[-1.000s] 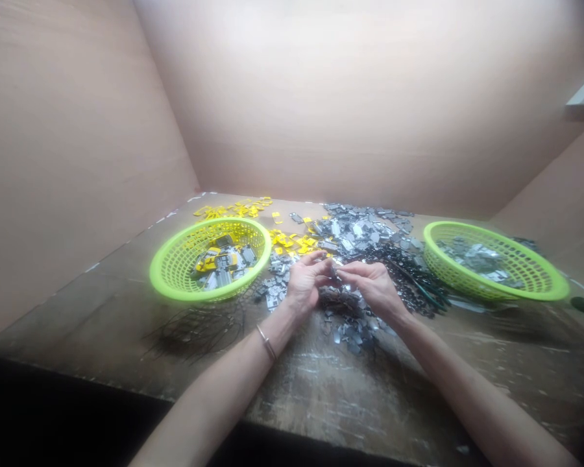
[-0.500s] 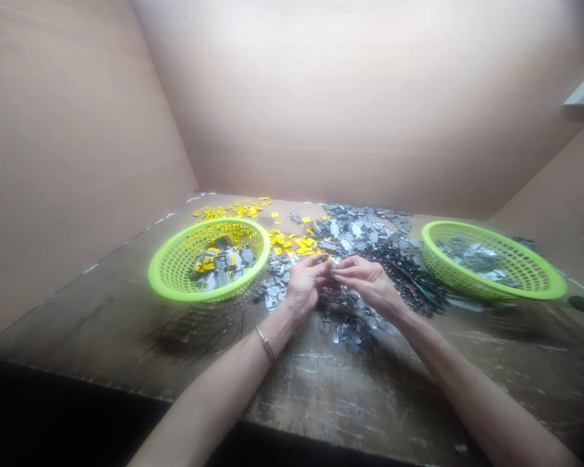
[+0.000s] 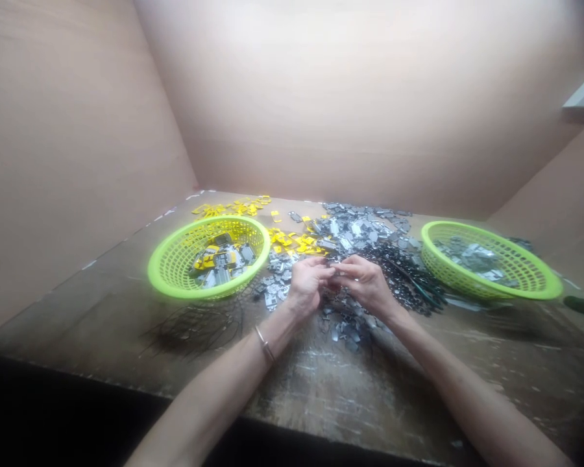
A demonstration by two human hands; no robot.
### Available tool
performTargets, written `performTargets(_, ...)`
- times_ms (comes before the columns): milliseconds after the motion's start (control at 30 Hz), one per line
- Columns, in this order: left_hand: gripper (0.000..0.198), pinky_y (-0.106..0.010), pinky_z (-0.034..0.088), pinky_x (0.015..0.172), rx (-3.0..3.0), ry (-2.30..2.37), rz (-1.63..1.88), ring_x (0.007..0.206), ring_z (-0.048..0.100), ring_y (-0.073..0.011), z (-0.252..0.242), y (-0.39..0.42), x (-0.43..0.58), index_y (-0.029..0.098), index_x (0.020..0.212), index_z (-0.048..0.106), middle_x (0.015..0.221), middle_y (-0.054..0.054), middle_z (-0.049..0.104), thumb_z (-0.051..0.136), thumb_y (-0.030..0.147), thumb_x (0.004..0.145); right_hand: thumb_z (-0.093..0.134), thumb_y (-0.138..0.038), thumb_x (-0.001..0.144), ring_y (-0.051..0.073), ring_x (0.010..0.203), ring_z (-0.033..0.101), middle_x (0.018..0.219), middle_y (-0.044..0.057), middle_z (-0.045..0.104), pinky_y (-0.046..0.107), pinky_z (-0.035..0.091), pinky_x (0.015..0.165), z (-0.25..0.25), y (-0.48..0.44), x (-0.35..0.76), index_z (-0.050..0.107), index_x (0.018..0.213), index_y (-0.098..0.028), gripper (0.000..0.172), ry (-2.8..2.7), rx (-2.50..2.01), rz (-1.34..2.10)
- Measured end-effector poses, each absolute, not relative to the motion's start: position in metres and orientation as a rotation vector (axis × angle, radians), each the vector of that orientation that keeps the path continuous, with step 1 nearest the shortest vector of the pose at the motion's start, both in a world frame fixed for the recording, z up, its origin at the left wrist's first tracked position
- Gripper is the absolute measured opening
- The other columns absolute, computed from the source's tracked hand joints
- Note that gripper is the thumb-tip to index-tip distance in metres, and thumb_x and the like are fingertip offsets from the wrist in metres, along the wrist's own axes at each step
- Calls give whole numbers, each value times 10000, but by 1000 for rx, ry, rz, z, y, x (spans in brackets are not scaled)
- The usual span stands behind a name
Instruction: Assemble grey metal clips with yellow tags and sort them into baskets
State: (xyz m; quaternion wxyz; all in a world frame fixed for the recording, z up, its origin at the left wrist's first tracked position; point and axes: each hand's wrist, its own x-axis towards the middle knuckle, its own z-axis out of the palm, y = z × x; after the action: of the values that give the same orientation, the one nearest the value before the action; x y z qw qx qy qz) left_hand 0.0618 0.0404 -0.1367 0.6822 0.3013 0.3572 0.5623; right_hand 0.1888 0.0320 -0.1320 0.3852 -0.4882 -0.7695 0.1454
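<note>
My left hand (image 3: 307, 283) and my right hand (image 3: 363, 282) meet above the middle of the table, fingertips together around a small grey metal piece (image 3: 333, 271) that is mostly hidden by my fingers. Beneath and around them lies a scattered pile of grey metal parts (image 3: 355, 233). Loose yellow pieces (image 3: 292, 241) lie just beyond my left hand. A thin metal bangle (image 3: 265, 344) circles my left wrist.
A lime-green plastic basket (image 3: 207, 257) at left holds grey and yellow parts, and a matching basket (image 3: 489, 261) at right holds grey parts. Black wire strands (image 3: 199, 331) and a dark chain-like heap (image 3: 409, 282) lie on the scarred wooden table (image 3: 350, 402). Cardboard walls surround it.
My right hand has shifted slightly left, closer to my left hand. My fingertips stay together on the small piece, and the view has drifted a little.
</note>
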Motion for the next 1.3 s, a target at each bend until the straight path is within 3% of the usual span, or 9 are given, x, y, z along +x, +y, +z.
performTargets(300, 241, -204, 368, 350, 725, 971, 1272, 347, 437, -69, -137, 34, 69, 110, 649, 451, 463, 53, 450, 514, 5, 442, 615, -389, 574, 136, 611, 532, 700, 18, 600, 243, 406, 574, -147, 34, 193, 637, 827, -219, 305, -1886, -1313, 526)
performTargets(533, 477, -235, 391, 331, 800, 1025, 1216, 329, 425, -81, -123, 36, 65, 130, 923, 446, 440, 69, 424, 469, 2, 464, 587, -334, 624, 123, 687, 522, 812, 31, 580, 233, 399, 602, -114, 34, 205, 629, 870, -220, 274, -2082, -1197, 689)
performTargets(767, 478, -251, 397, 320, 814, 974, 1161, 319, 411, -79, -114, 37, 58, 131, 948, 503, 415, 61, 391, 448, -7, 494, 591, -283, 616, 132, 696, 549, 802, 48, 625, 274, 425, 647, -95, 34, 209, 600, 926, -168, 331, -1907, -1165, 1157)
performTargets(933, 507, -263, 412, 339, 798, 1032, 1159, 329, 436, -82, -121, 46, 51, 135, 988, 509, 457, 35, 436, 461, -10, 505, 564, -306, 637, 143, 657, 557, 757, 57, 637, 288, 433, 622, -88, 37, 225, 629, 842, -157, 262, -1803, -1438, 835)
performTargets(1100, 515, -283, 410, 327, 811, 1048, 1141, 332, 445, -99, -126, 46, 54, 141, 991, 511, 471, 25, 451, 449, -10, 503, 507, -323, 687, 123, 618, 533, 720, 35, 611, 238, 409, 562, -107, 34, 235, 635, 769, -170, 215, -2152, -1456, 609)
performTargets(1300, 491, -260, 408, 334, 839, 1118, 1092, 308, 407, -72, -131, 44, 58, 138, 961, 531, 437, 50, 407, 452, -1, 496, 473, -265, 721, 108, 585, 474, 649, 26, 550, 210, 337, 525, -138, 29, 229, 633, 711, -192, 177, -2512, -1498, 59)
